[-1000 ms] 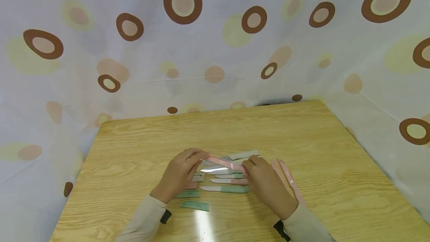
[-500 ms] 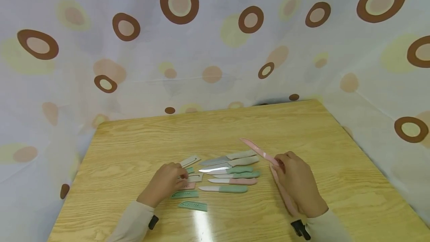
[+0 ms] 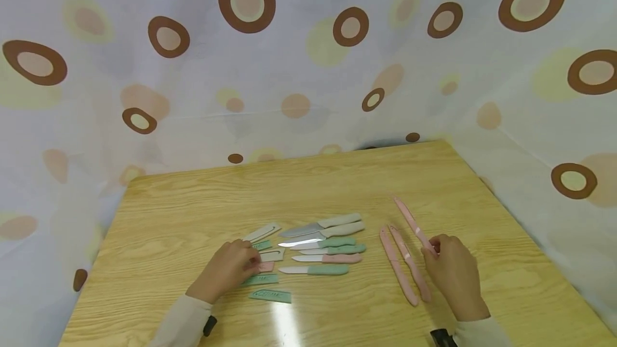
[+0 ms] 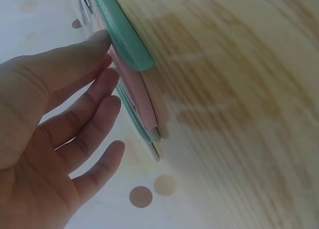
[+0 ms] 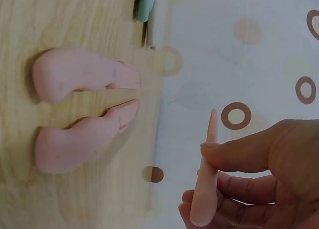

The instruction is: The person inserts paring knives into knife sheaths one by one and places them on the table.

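A pink sheathed knife (image 3: 409,218) is pinched by its handle between the thumb and fingers of my right hand (image 3: 450,266). In the right wrist view this knife (image 5: 204,201) points away, raised beside two more pink sheathed knives (image 5: 75,74) lying on the table. My left hand (image 3: 231,264) is over the row of loose blade covers, its fingers loosely bent. In the left wrist view, the thumb and fingertips come right up to a pink cover (image 4: 134,92), next to a green cover (image 4: 124,32). The left hand partly hides the covers in the head view.
Several bare-bladed knives lie side by side mid-table, among them a cream-handled knife (image 3: 344,229), a pink-handled knife (image 3: 342,258) and a green-handled knife (image 3: 328,270). A green cover (image 3: 270,296) lies nearest the front. A dotted cloth (image 3: 308,68) hangs behind the wooden table (image 3: 241,191).
My hands have moved apart from the pink knife they both held. The right hand has carried it rightward beside the two pink sheathed knives; the left hand has gone to the covers.
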The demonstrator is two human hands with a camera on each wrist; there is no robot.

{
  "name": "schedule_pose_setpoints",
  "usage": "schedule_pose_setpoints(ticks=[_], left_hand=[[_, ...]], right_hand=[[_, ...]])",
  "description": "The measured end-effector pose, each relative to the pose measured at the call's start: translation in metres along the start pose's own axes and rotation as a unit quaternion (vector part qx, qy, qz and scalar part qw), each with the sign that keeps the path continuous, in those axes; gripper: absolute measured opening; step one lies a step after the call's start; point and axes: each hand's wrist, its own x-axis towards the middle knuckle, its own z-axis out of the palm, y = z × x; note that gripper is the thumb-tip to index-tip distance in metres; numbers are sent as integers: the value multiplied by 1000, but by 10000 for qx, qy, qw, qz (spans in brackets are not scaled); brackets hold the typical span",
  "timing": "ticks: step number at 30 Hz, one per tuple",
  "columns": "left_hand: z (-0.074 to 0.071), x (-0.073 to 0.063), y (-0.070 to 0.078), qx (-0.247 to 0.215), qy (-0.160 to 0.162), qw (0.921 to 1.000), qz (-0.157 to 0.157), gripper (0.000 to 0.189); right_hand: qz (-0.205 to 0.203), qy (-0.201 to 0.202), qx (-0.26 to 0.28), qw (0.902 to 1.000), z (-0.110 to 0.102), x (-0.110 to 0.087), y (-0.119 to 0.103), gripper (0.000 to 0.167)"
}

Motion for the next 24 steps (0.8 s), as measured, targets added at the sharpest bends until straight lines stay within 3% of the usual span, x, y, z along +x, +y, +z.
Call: schedule_pose_setpoints(ticks=[4,12,24], left_hand=[[0,-2,-1,-73,-30,10000,-23,11],[0,-3,-1,-69,-51,10000,-20,12],[-1,-4,1,-73,-97,9999,-120,10]], right_hand=[[439,-445,32,9980,3,-5,9,26],[799,-1209,61,9894,16,-9,25,30],[1009,-1558,-55,9826,25,-10,30,28]])
